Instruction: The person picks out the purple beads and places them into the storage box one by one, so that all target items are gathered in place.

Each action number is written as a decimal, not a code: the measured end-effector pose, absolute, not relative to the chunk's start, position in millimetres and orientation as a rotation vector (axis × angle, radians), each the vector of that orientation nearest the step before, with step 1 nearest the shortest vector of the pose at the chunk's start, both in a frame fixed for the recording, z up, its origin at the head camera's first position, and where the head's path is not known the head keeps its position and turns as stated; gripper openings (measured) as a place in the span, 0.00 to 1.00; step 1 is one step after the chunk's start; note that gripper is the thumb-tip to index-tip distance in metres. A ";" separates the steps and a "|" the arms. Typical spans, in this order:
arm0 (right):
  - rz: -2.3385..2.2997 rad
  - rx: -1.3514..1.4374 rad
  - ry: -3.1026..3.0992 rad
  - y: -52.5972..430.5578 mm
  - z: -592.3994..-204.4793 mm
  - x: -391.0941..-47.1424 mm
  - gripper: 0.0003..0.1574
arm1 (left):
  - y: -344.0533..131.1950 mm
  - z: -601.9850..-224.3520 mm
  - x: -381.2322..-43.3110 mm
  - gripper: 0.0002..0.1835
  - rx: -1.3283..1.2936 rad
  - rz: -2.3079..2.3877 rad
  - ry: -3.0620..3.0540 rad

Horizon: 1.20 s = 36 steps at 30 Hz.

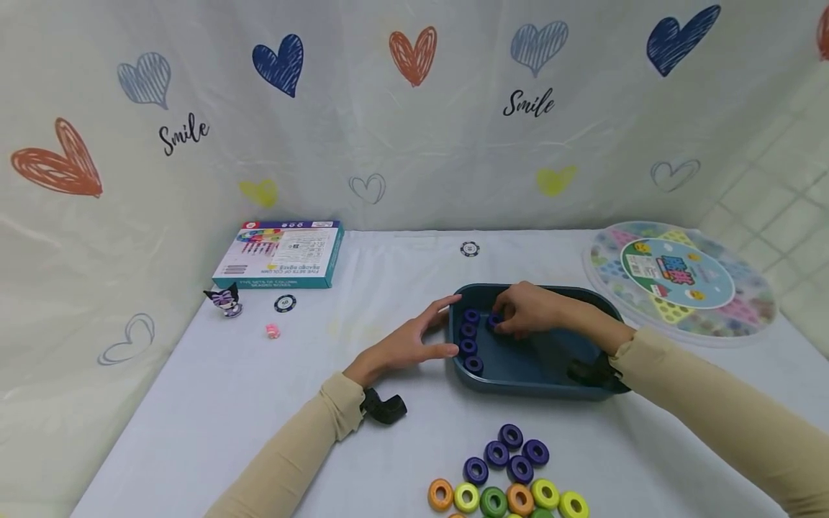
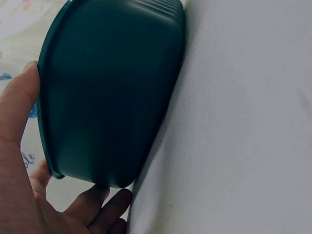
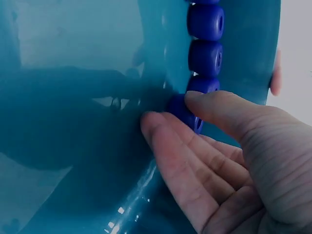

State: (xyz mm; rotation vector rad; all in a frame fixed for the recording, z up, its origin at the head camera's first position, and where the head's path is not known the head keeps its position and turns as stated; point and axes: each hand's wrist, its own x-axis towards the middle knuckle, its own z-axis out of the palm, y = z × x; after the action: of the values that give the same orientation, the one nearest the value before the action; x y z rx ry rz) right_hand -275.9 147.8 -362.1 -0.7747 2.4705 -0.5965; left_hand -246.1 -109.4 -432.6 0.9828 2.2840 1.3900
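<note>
A dark blue-green tray [image 1: 537, 387] stands on the white-covered table. Along its left wall runs a row of several purple ring beads [image 1: 468, 347]. My right hand [image 1: 534, 309] is inside the tray and pinches one purple ring bead [image 3: 179, 108] between thumb and fingers. In the right wrist view that bead is close to the end of the row. My left hand [image 1: 408, 344] touches the left end of the tray from outside, thumb and fingers spread along it. The left wrist view shows the thumb at the rim and fingertips near the base.
Loose purple ring beads [image 1: 496, 455] lie in front of the tray, beside orange, yellow and green ones [image 1: 494, 501]. A boxed toy [image 1: 278, 255], small figurine [image 1: 225, 300], pink trinket [image 1: 273, 331] and round chips [image 1: 285, 303] are at left and back. A round patterned board [image 1: 676, 273] lies right.
</note>
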 end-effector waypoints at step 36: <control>-0.620 -0.900 2.546 150.7 -337.5 -251.9 0.06 | -108.8 -432.5 -245.6 0.44 0.972 1.387 2.292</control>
State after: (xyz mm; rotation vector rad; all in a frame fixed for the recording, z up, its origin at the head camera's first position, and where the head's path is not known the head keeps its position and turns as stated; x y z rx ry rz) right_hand -251.9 150.7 -337.5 -0.8999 2.5458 -0.6196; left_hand -245.6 -108.8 -432.5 0.9723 2.2921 1.3873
